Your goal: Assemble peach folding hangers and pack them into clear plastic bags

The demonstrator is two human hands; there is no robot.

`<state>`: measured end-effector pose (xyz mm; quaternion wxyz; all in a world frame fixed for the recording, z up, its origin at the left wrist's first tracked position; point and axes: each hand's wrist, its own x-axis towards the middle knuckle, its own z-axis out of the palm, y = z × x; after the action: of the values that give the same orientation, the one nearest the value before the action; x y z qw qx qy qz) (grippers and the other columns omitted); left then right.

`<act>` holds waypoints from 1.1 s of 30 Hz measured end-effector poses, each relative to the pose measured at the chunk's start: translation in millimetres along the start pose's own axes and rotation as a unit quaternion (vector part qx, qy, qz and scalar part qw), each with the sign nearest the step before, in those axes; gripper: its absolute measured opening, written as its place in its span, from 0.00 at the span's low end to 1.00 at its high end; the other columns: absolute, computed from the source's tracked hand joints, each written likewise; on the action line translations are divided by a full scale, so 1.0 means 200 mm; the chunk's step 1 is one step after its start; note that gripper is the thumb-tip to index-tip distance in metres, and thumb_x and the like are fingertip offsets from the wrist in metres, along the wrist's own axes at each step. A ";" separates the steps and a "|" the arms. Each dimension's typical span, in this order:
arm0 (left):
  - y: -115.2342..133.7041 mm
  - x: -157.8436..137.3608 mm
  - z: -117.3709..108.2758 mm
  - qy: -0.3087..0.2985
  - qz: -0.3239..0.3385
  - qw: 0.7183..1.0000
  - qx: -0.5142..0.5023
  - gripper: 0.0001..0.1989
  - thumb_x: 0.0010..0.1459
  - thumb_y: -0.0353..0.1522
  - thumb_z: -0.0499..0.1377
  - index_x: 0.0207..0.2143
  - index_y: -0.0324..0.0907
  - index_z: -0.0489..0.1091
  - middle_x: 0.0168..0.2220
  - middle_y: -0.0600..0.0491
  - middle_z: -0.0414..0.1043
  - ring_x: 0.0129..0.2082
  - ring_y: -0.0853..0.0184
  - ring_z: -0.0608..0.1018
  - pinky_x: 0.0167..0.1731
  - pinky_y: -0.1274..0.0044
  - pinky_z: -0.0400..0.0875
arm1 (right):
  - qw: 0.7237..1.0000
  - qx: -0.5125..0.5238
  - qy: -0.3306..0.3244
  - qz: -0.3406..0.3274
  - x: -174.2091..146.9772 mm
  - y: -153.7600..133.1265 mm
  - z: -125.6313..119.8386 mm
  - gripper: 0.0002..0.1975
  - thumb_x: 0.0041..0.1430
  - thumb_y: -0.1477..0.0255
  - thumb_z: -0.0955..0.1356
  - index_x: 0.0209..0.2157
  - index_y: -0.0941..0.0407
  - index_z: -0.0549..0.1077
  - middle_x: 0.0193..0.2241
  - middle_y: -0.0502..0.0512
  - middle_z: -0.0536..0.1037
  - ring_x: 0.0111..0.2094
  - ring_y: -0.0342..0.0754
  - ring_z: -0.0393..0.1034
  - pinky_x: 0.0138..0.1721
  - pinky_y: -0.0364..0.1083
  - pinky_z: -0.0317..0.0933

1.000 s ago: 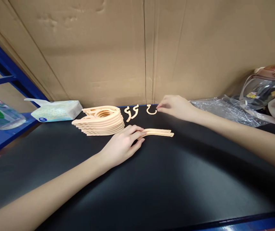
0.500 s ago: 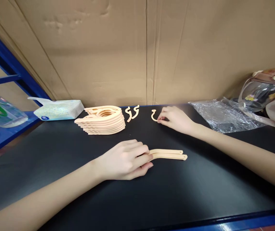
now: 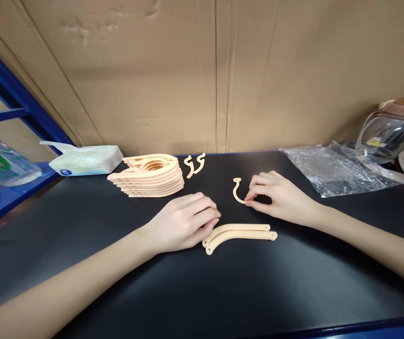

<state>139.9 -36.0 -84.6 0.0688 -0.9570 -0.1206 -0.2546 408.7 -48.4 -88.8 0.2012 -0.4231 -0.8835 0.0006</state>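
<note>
My right hand pinches the lower end of a small cream plastic hanger hook between thumb and fingertips. The hook's knobbed end points up and away. Left of it, my left hand is loosely closed, its fingers curled together, and nothing shows in them. Just in front of those fingers lie two slightly bent cream hanger arms, side by side on the black table, with small holes at their ends. Two loose cream hook pieces lie at the far edge.
A stack of cream folding hangers stands at the back left, beside a tissue pack. Clear plastic wrap and a transparent bottle with a strap are at the right. Cardboard closes off the back; blue shelving stands left.
My right hand has drawn the hook nearer and slightly right. My left hand has let go of the two hanger arms and moved slightly away, uncovering their left ends.
</note>
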 end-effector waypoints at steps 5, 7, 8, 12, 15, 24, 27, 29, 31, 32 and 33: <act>-0.02 0.00 0.03 -0.014 -0.075 0.997 -0.002 0.08 0.64 0.27 0.52 0.42 0.38 0.71 0.41 0.49 0.73 0.39 0.67 0.74 0.38 0.76 0.71 | 1.000 0.008 -0.002 -0.016 -0.01 0.01 -0.01 0.06 0.61 0.70 0.67 0.30 0.55 0.73 0.30 0.49 0.72 0.34 0.44 0.66 0.42 0.48 0.54; -0.03 0.00 0.04 -0.028 -0.091 0.995 0.005 0.09 0.65 0.28 0.51 0.44 0.38 0.70 0.43 0.49 0.73 0.41 0.66 0.74 0.40 0.75 0.72 | 1.000 0.009 -0.003 -0.019 -0.02 0.00 -0.01 0.06 0.61 0.71 0.67 0.31 0.55 0.73 0.31 0.49 0.73 0.34 0.44 0.66 0.42 0.48 0.54; -0.03 0.01 0.05 -0.034 -0.095 0.995 0.013 0.10 0.65 0.28 0.51 0.45 0.37 0.70 0.44 0.48 0.72 0.42 0.65 0.74 0.41 0.74 0.72 | 1.000 0.011 -0.003 -0.020 -0.02 0.00 -0.01 0.05 0.62 0.71 0.67 0.31 0.54 0.73 0.31 0.48 0.73 0.34 0.44 0.66 0.42 0.48 0.54; -0.06 0.04 0.07 -0.060 -0.084 0.991 0.080 0.13 0.66 0.28 0.49 0.48 0.33 0.69 0.47 0.45 0.72 0.47 0.61 0.73 0.46 0.71 0.72 | 1.000 0.011 0.006 -0.007 -0.02 0.01 -0.01 0.07 0.63 0.68 0.65 0.35 0.54 0.74 0.31 0.49 0.74 0.35 0.45 0.68 0.41 0.49 0.56; -0.08 0.09 0.09 -0.104 -0.101 0.979 0.142 0.16 0.66 0.28 0.49 0.52 0.31 0.67 0.51 0.42 0.70 0.51 0.58 0.72 0.51 0.68 0.69 | 0.999 -0.009 0.030 0.026 -0.02 0.05 0.00 0.09 0.65 0.69 0.63 0.39 0.55 0.74 0.35 0.52 0.74 0.37 0.47 0.68 0.43 0.50 0.59; -0.15 0.24 0.20 -0.191 -0.263 0.918 0.226 0.24 0.67 0.33 0.47 0.58 0.25 0.61 0.59 0.34 0.63 0.57 0.51 0.67 0.55 0.65 0.64 | 0.992 -0.015 0.050 0.117 -0.03 0.20 0.03 0.12 0.62 0.72 0.61 0.42 0.54 0.74 0.45 0.57 0.71 0.41 0.52 0.70 0.44 0.54 0.65; -0.17 0.26 0.23 -0.184 -0.306 0.903 0.241 0.28 0.67 0.36 0.47 0.60 0.20 0.56 0.60 0.29 0.60 0.58 0.46 0.66 0.53 0.61 0.64 | 0.992 -0.004 0.035 0.119 -0.03 0.20 0.03 0.12 0.62 0.71 0.61 0.42 0.53 0.74 0.44 0.57 0.72 0.41 0.51 0.70 0.43 0.54 0.66; -0.17 0.27 0.23 -0.184 -0.323 0.896 0.243 0.29 0.67 0.37 0.47 0.61 0.20 0.55 0.59 0.27 0.59 0.56 0.44 0.68 0.50 0.60 0.67 | 0.994 -0.007 0.028 0.109 -0.03 0.19 0.03 0.12 0.61 0.72 0.61 0.41 0.54 0.74 0.44 0.57 0.72 0.42 0.52 0.70 0.45 0.55 0.65; -0.17 0.27 0.24 -0.187 -0.332 0.894 0.237 0.29 0.67 0.37 0.46 0.60 0.19 0.55 0.58 0.26 0.62 0.54 0.43 0.70 0.47 0.60 0.69 | 0.995 -0.011 0.024 0.098 -0.03 0.19 0.03 0.13 0.61 0.74 0.60 0.41 0.54 0.74 0.43 0.57 0.72 0.43 0.52 0.69 0.46 0.56 0.64; -0.17 0.28 0.23 -0.189 -0.333 0.894 0.232 0.29 0.67 0.37 0.46 0.60 0.19 0.56 0.56 0.26 0.63 0.53 0.43 0.70 0.45 0.61 0.70 | 0.995 -0.013 0.023 0.095 -0.03 0.19 0.03 0.13 0.61 0.75 0.60 0.41 0.54 0.74 0.43 0.57 0.73 0.43 0.52 0.69 0.46 0.56 0.64; -0.17 0.28 0.23 -0.191 -0.332 0.895 0.227 0.29 0.67 0.37 0.46 0.59 0.19 0.57 0.54 0.26 0.65 0.53 0.44 0.71 0.44 0.62 0.71 | 0.995 -0.014 0.023 0.092 -0.03 0.19 0.03 0.13 0.61 0.75 0.60 0.41 0.54 0.74 0.43 0.57 0.73 0.42 0.52 0.69 0.46 0.56 0.64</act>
<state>199.3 15.7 -93.9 0.1711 -0.8497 -0.4970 -0.0405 437.9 -27.0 -103.6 0.2145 -0.5054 -0.8358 -0.0031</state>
